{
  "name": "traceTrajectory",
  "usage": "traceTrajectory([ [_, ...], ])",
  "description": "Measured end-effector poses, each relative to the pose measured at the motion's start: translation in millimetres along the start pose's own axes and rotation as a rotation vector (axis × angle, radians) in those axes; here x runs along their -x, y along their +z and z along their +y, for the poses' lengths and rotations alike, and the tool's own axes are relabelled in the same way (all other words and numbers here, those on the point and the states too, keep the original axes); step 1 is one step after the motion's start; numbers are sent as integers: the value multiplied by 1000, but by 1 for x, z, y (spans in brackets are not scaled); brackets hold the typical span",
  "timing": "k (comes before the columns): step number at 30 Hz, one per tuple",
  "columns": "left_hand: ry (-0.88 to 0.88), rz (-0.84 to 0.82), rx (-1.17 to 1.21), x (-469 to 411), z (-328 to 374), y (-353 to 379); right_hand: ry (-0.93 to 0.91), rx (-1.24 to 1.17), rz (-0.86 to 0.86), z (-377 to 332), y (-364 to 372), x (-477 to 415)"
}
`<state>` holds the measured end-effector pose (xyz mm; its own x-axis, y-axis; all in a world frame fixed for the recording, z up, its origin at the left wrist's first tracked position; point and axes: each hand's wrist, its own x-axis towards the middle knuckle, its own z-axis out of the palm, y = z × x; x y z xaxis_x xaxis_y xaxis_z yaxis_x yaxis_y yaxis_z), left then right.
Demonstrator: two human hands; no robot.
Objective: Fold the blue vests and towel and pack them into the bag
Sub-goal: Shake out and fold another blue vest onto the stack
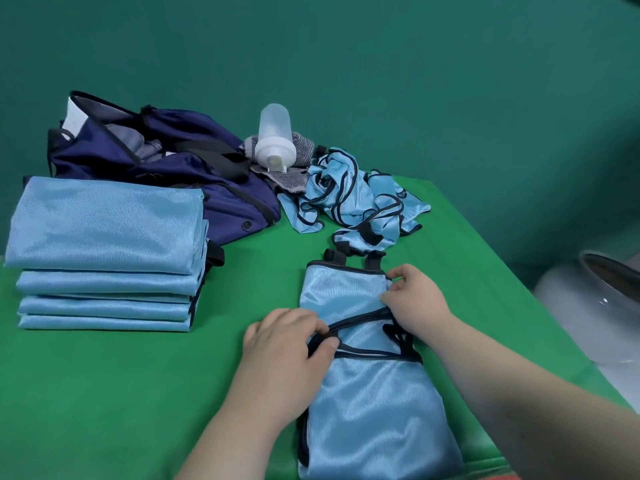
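A light-blue vest [363, 393] with dark trim lies narrowed into a long strip in the lower centre of the frame, on a green table [121, 393], as a person works on its middle. The left hand [287, 341] curls its fingers and thumb around the dark trim at the strip's left edge, and the right hand [415, 296] pinches the cloth at the right edge a little higher up. The strip's long axis runs from the bottom edge of the frame up toward the centre, leaning slightly left at the top. Its two black strap tabs point away from the person, toward a heap of unfolded vests [353, 199] just above

At left centre stands a stack of folded vests [104, 254], about four layers deep, so the folding looks well under way but not finished. The heap still waits, and this vest seems to need one more fold across its length. A grey striped towel [287, 174] lies crumpled at upper centre beneath a translucent bottle [275, 140] tipped on its side. Behind the stack, at upper left, the navy bag [156, 161] gapes open with no blue vest visible inside, so packing appears not yet begun. A grey rounded object [606, 282], too cropped to name, sits at the right edge
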<state>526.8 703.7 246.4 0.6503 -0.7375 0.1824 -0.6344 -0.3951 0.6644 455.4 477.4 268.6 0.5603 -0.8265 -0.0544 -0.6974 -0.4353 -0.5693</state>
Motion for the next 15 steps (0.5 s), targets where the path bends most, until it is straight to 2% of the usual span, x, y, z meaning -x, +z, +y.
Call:
traceTrajectory([
  [8, 8, -32, -68, 1, 3, 1, -34, -47, 3, 13, -6, 0],
  [15, -7, -14, -26, 3, 3, -1, -28, -97, 34, 19, -6, -1],
])
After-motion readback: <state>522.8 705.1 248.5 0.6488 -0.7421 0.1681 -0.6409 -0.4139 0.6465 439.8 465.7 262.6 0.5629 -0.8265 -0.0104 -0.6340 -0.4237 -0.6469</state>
